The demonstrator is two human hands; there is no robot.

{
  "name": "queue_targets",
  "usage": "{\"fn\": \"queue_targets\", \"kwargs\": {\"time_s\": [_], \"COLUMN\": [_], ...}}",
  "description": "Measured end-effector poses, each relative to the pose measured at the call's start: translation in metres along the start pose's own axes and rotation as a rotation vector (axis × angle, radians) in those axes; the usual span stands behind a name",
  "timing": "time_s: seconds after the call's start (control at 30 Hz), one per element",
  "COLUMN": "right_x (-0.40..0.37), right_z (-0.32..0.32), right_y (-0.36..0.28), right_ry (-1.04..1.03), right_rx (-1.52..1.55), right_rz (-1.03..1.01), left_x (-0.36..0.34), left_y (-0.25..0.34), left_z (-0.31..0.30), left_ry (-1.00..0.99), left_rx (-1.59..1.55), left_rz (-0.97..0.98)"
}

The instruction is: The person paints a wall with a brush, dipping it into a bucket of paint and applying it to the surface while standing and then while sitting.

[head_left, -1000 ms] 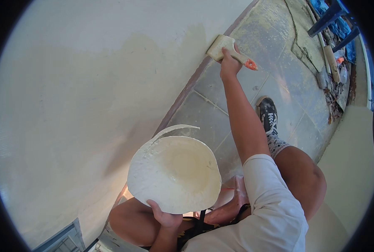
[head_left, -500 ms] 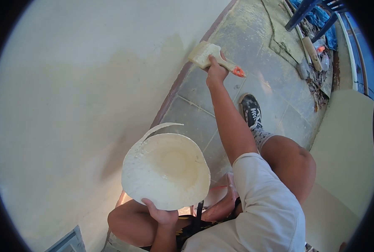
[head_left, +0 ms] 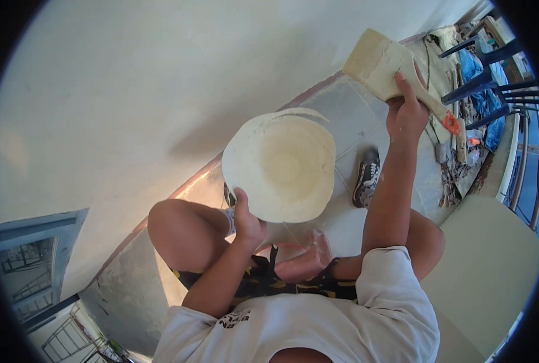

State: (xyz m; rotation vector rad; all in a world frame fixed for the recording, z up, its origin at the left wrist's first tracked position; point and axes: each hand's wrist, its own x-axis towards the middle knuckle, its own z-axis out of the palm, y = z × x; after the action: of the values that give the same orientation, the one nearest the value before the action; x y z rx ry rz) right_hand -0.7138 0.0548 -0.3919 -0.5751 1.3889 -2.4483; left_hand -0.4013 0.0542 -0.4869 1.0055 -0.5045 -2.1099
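Note:
A wide paintbrush [head_left: 381, 63] with pale bristles and a red-ended handle is in my right hand [head_left: 408, 115]. Its fingers wrap round the base of the handle, and the bristles point up and left, close to the wall. My left hand [head_left: 248, 221] grips the near rim of a shallow, whitish container [head_left: 239, 157] with an uneven edge, thumb over the rim. A pale cream layer, probably paint, covers its inside, and a loose strip curls from its far edge. The container is above the floor, in front of my knees.
A white wall [head_left: 130, 109] runs along the left, with a grey-framed window [head_left: 36, 260] lower down. Blue plastic chairs [head_left: 487, 78], blue sheeting and debris are at the upper right. Under me is a pinkish seat [head_left: 305, 260] on the tiled floor [head_left: 348, 121].
My right hand has lifted the paintbrush up and to the right, nearer the camera. The container has shifted up and right in view with my left hand. My head has turned too.

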Motion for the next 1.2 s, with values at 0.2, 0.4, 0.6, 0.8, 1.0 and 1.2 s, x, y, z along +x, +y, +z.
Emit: {"fn": "queue_targets", "kwargs": {"time_s": [0.2, 0.4, 0.6, 0.8, 1.0, 1.2], "right_x": [-0.059, -0.115, -0.140, -0.143, -0.150, -0.153], "right_z": [0.020, 0.035, 0.059, 0.063, 0.069, 0.070], "right_y": [-0.079, -0.093, -0.084, -0.064, -0.057, -0.055], "right_ry": [-0.505, -0.761, -0.721, -0.761, -0.801, -0.794], "right_rx": [-0.377, -0.782, -0.961, -0.950, -1.008, -0.966], "right_rz": [0.175, 0.270, 0.198, 0.065, 0.082, 0.004], "left_x": [-0.007, -0.003, -0.023, -0.037, -0.049, -0.055], "left_y": [-0.001, -0.011, -0.005, -0.002, 0.004, 0.006], "left_z": [0.006, -0.001, 0.008, 0.006, 0.010, 0.010], "left_ry": [-0.130, -0.211, -0.243, -0.261, -0.301, -0.308], "left_rx": [0.090, 0.155, 0.208, 0.189, 0.222, 0.253], "left_rz": [0.099, 0.243, 0.396, 0.436, 0.494, 0.523]}}
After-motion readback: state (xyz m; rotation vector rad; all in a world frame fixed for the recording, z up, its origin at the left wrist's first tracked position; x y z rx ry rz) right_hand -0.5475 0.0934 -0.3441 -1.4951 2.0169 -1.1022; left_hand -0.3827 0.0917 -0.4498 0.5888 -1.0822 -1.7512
